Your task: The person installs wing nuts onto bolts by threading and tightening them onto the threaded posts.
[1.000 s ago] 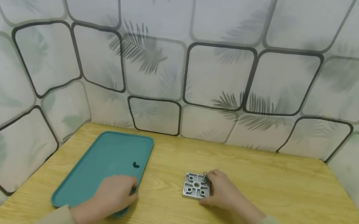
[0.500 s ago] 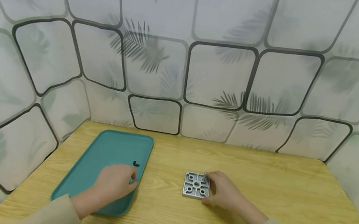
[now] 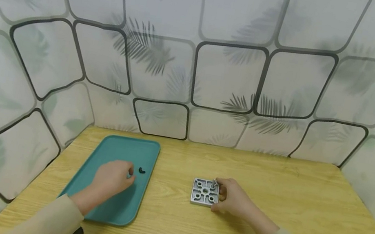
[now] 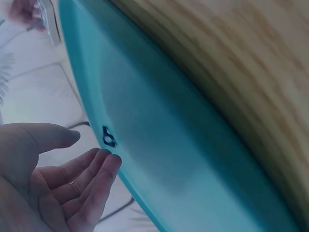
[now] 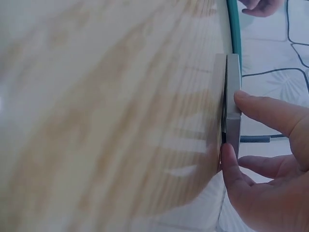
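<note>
Beneath left hand (image 3: 113, 178) and right hand (image 3: 234, 198), wooden table (image 3: 170, 221). Below the left fingers, teal tray (image 3: 124, 148). Loose bend in the left fingers, nothing held. Between right thumb and fingers, square metal plate (image 3: 205, 194), gripped at its side, on or barely off the table. Beside the right fingertips, upright metal post (image 3: 213, 184). Near the left fingertips, small black piece (image 3: 141, 170), on the tray. Possible trouble: knocking the post, from fingers so close; fumbling the piece, from its smallness.
</note>
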The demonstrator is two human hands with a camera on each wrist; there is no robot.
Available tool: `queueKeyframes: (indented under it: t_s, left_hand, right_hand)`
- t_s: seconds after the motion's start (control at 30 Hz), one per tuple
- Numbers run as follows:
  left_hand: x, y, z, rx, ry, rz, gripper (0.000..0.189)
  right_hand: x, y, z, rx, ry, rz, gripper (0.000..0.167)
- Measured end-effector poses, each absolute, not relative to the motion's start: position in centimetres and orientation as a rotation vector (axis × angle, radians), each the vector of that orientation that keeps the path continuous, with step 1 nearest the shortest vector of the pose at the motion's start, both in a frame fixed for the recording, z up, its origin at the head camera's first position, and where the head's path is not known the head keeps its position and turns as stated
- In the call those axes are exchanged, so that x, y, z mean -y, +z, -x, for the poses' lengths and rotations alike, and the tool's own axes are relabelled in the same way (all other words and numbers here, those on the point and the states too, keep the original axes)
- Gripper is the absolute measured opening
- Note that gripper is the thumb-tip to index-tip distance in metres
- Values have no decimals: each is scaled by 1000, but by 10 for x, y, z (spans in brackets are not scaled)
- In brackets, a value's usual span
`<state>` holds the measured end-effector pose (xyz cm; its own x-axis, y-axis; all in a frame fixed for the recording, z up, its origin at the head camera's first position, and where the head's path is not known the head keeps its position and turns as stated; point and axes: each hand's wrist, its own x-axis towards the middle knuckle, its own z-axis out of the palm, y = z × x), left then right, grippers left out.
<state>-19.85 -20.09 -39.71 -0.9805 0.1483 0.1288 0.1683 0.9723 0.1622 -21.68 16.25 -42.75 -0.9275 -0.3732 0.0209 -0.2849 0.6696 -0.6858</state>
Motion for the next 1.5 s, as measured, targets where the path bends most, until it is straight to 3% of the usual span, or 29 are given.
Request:
queueKeyframes:
  t_s: [0.33, 1.5]
  left_hand:
    - [204, -402, 223, 3062, -319, 190, 24]
    - [186, -411, 235, 3045, -365, 361, 8]
  right_hand:
    - [-165, -428, 217, -2608, -1286, 447, 93]
    - [-175, -444, 216, -2418, -1590, 399, 89]
